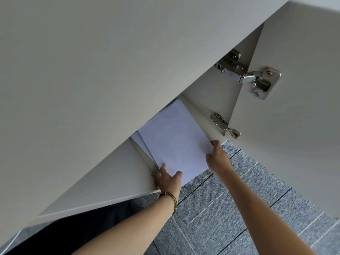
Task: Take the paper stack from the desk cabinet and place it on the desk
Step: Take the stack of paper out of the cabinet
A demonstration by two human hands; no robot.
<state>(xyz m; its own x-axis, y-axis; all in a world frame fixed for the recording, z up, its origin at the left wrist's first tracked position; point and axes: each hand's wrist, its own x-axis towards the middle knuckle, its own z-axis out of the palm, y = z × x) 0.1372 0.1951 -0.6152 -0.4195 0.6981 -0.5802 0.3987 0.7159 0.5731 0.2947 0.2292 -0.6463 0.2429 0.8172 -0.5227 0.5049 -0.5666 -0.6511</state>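
Note:
A white paper stack (174,138) sticks out of the open desk cabinet (207,94), its near end hanging past the cabinet's bottom edge. My left hand (168,178) grips the stack's near left corner, thumb on top. My right hand (218,157) pinches the stack's near right corner. A few loose sheets (138,141) poke out from under the stack on the left. The pale grey desk top (92,70) fills the upper left and hides the back of the cabinet.
The right cabinet door (303,126) stands swung open, with two metal hinges (257,80) on it. A left door panel (103,181) lies close beside my left wrist. Grey striped carpet (239,208) covers the floor below.

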